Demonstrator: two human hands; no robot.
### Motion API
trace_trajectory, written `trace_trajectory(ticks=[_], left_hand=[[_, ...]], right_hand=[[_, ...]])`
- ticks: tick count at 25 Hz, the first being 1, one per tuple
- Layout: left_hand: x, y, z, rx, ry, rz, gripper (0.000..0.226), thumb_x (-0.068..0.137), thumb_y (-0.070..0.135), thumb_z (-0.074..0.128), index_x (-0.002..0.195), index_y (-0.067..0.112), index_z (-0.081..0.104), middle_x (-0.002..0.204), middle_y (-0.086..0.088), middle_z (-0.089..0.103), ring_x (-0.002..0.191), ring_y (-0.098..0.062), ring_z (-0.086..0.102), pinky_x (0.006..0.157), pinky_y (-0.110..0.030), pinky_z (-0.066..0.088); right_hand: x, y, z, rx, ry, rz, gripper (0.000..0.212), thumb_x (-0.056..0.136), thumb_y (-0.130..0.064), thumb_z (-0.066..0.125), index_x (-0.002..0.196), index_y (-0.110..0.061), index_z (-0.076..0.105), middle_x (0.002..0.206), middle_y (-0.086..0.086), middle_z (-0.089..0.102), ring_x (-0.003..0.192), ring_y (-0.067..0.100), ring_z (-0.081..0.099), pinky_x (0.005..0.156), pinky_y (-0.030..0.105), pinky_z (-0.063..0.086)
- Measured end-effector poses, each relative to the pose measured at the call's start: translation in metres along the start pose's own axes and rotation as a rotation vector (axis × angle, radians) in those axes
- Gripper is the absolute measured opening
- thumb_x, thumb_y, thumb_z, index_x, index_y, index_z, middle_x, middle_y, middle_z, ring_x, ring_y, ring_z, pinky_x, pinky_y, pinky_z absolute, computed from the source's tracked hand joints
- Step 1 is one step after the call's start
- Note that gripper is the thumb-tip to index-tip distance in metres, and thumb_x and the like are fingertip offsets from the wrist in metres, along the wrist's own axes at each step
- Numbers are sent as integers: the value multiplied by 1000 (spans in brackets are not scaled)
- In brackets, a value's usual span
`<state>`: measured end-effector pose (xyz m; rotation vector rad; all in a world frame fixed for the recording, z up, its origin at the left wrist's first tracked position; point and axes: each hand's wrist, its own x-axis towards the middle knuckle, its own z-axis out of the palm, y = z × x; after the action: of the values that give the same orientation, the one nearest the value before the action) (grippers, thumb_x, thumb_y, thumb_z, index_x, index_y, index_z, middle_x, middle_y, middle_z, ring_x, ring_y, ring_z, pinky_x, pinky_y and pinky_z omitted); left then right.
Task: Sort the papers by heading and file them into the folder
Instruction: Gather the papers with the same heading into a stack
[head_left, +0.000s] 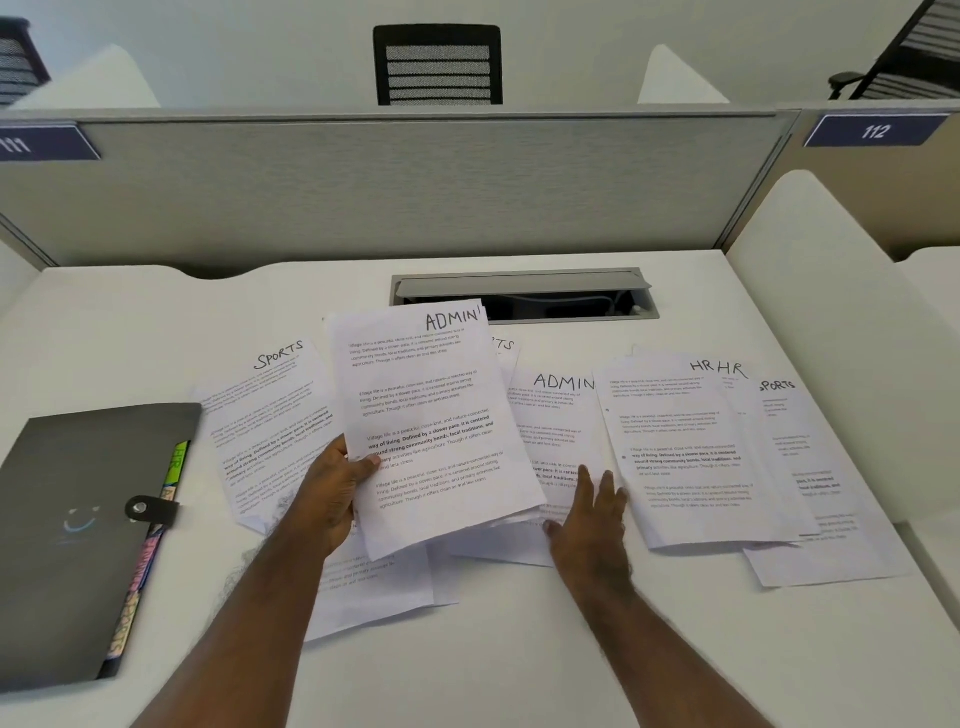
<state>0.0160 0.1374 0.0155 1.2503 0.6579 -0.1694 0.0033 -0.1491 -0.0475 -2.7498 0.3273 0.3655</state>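
White printed sheets lie fanned over the pale surface (519, 649). Right of the grey snap-closure folder (78, 540), the left hand (332, 493) pinches a raised ADMIN sheet (431, 415). Farther right, the right hand (592, 519) rests flat, fingers straight, on a second ADMIN sheet (550, 426); slide it clear of the HR sheets (685, 447), then stack both squarely.

A grey partition (415, 182) backs the white desk (519, 649), its cable hatch (524, 293) open, a black chair (438, 65) beyond
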Motion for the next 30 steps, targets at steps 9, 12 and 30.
trace_trajectory(ticks=[9, 12, 30], left_hand=[[-2, 1, 4, -21, -7, 17, 41, 93, -8, 51, 129, 11, 58, 118, -9, 70, 105, -30, 67, 82, -44, 56], [-2, 2, 4, -16, -8, 20, 40, 93, -7, 51, 127, 12, 59, 117, -8, 71, 104, -29, 67, 81, -43, 56], [5, -3, -1, 4, 12, 3, 38, 93, -5, 53, 126, 14, 60, 114, -7, 73, 103, -30, 69, 78, -42, 57]], right_hand=[[-2, -5, 0, 219, 34, -9, 93, 92, -20, 64, 156, -20, -4, 163, 15, -5, 151, 29, 9, 107, 38, 41], [3, 0, -2, 401, 65, 15, 97, 86, -5, 65, 156, -26, 2, 160, 9, 19, 142, 26, 34, 104, 41, 46], [53, 40, -148, 730, 284, 64, 16, 83, -22, 72, 96, -13, 73, 86, 4, 71, 81, 24, 66, 75, 34, 53]])
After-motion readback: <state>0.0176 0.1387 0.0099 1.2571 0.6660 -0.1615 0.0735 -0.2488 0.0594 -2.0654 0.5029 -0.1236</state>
